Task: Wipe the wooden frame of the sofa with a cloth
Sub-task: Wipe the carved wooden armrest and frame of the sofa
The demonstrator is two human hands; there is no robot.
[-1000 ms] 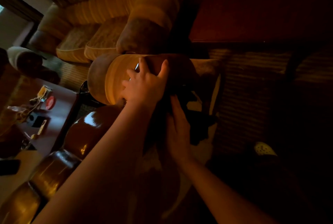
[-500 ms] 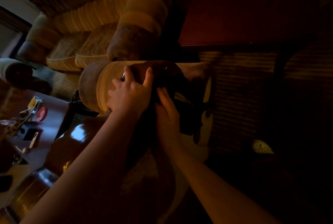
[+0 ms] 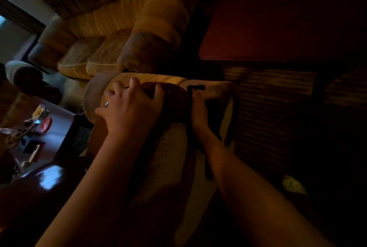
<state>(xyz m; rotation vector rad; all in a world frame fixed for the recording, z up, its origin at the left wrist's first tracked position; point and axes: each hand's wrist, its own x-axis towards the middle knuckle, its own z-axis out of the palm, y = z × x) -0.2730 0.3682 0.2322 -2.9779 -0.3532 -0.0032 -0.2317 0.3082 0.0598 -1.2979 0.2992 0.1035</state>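
Note:
The scene is dim. A sofa armrest (image 3: 158,78) with yellow striped fabric runs across the middle, and a dark reddish wooden frame (image 3: 174,105) lies just below it. My left hand (image 3: 131,109) rests on the armrest's rounded end with its fingers spread over the top. My right hand (image 3: 199,115) lies flat against the side of the frame and presses a dark cloth (image 3: 195,88) onto it. The cloth's top edge shows above my fingertips, and more of it hangs below the hand. My right fingertips are lost in the dark.
A second striped sofa (image 3: 111,28) stands behind. At the left is a low table (image 3: 57,127) with several small items. A glossy wooden curve (image 3: 49,175) sits at lower left, a red surface (image 3: 258,28) at upper right, and striped flooring (image 3: 278,107) on the right.
My right hand has slid the cloth up along the frame toward the top of the armrest. My left hand has stayed on the armrest.

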